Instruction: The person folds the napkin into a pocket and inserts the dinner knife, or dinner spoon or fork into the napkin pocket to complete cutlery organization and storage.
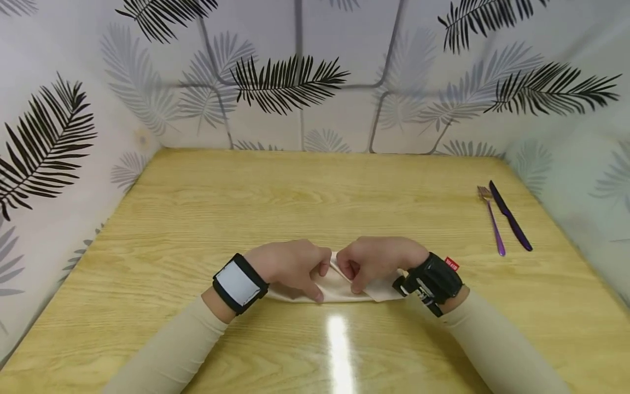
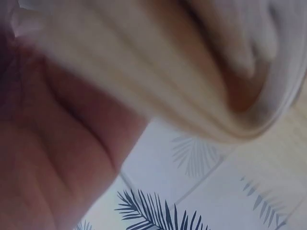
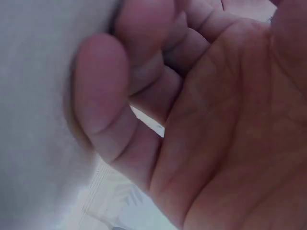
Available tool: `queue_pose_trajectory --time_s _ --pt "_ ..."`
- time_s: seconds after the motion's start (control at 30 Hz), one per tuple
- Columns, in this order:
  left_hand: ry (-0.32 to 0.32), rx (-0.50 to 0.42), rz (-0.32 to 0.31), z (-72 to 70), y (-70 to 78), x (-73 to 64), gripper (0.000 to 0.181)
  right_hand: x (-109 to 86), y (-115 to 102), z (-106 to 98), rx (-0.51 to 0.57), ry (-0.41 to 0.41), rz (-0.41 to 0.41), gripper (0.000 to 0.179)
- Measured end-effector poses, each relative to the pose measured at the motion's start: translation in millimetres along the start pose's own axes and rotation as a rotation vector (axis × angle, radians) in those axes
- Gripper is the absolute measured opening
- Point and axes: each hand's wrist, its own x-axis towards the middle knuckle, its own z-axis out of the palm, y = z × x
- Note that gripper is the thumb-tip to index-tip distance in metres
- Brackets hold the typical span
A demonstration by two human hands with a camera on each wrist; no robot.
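Note:
A pale cream cloth napkin (image 1: 339,293), folded into a long strip, lies crosswise near the front of the table. My left hand (image 1: 292,268) grips its middle-left part, thumb at the near edge and fingers curled over the far side. Thick layered folds of the napkin (image 2: 158,81) fill much of the left wrist view, beside the palm. Just to the right, my right hand (image 1: 379,260) pinches a folded edge of the napkin between thumb and fingers. In the right wrist view, curled fingers (image 3: 101,86) lie against the pale cloth; the thumb's grip is hidden there.
A purple-handled fork (image 1: 494,224) and a dark purple knife (image 1: 512,219) lie side by side at the table's right. The wooden table (image 1: 295,191) ends at a leaf-patterned curtain (image 1: 315,120) behind and at both sides.

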Motion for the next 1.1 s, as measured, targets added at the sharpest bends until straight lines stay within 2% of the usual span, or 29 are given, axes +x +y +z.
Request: queue_pose_trajectory --time_s 0.23,0.33,0.4,0.5,0.6,0.67,0.7,0.77,0.87,0.93,1.1 --pt "0.003 0.025 0.002 3.9 -3.1 6.5 0.041 1.1 1.8 4.0 0.002 0.007 0.051 0.022" --pt "-0.004 0.026 0.023 2.4 -4.4 5.3 0.040 0.6 3.1 3.9 0.017 0.006 0.031 0.020" --pt "0.004 0.020 0.062 -0.5 -6.8 3.5 0.035 -2.2 4.9 0.4 0.045 0.000 0.001 0.013" --pt "0.069 0.035 0.115 -9.1 -9.6 -1.9 0.022 -12.9 8.7 -11.2 0.073 0.012 -0.039 0.001" --pt "0.171 0.075 0.128 -19.4 -10.9 -8.0 0.015 -29.2 14.4 -25.1 0.076 0.093 -0.023 0.006" --pt "0.198 0.095 0.117 -23.0 -11.8 -11.4 0.015 -37.1 18.0 -31.3 0.066 0.153 -0.003 0.005" --pt "0.194 0.103 0.109 -23.4 -12.1 -12.6 0.015 -39.3 19.3 -32.9 0.068 0.173 0.010 0.004" --pt "0.141 0.087 0.084 -21.4 -12.5 -15.0 0.014 -39.3 21.4 -32.8 0.056 0.171 0.010 0.004" --pt "0.026 0.062 0.032 -16.0 -10.9 -16.0 0.020 -33.8 21.1 -26.7 0.043 0.096 -0.011 0.010" --pt "-0.026 0.063 -0.006 -13.0 -10.9 -16.9 0.026 -28.9 19.8 -21.3 0.024 0.035 -0.021 0.014" --pt "-0.074 0.083 -0.126 -16.4 -17.0 -21.3 0.035 -23.1 18.5 -12.8 0.012 -0.029 0.014 0.026"
